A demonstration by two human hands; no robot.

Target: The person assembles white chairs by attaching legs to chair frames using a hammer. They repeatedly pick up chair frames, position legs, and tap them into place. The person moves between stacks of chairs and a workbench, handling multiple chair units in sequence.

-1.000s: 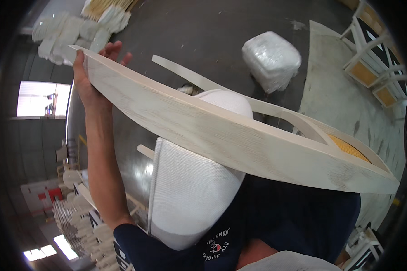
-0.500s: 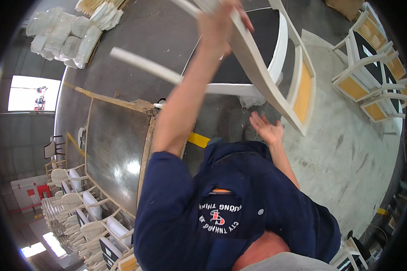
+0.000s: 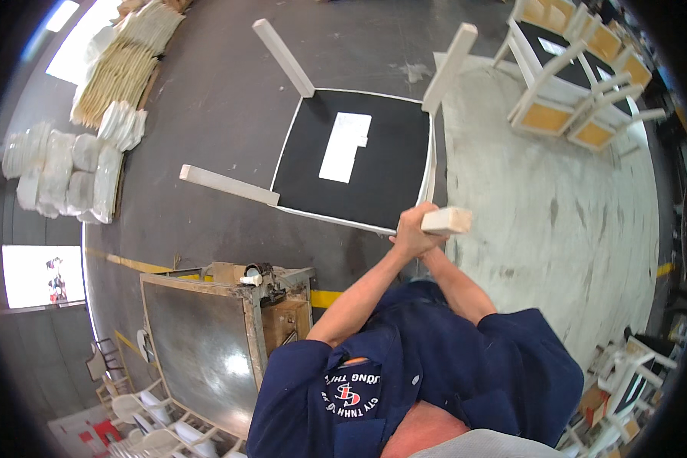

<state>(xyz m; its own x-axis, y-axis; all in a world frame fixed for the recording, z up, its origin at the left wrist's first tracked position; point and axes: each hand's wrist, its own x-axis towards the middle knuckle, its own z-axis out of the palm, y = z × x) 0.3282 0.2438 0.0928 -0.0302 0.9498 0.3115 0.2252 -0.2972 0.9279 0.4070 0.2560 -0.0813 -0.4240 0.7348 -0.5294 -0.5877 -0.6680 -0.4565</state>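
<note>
A white wooden chair [image 3: 292, 197] is turned over, its legs pointing up and out toward me. Its black seat underside [image 3: 305, 145] carries a white paper label [image 3: 345, 149]. My left hand [image 3: 415, 233] is wrapped round the nearest leg [image 3: 446, 221], close to the seat corner. Just below it, my right hand [image 3: 430, 256] grips the chair at that same corner, largely covered by the left hand and the leg. The chair's backrest is mostly hidden beneath the seat.
To my left stands a worn table with a dark shiny top [image 3: 198, 336], a clamp-like metal fitting [image 3: 261, 276] at its corner. Wrapped stacks [image 3: 69, 172] lie far left. Several white chairs with tan panels [image 3: 572, 84] stand far right; more chairs [image 3: 156, 412] are at lower left.
The chair has swung over so its underside now faces me with the legs up. My right hand, open and off the chair before, has come to it beside my left hand.
</note>
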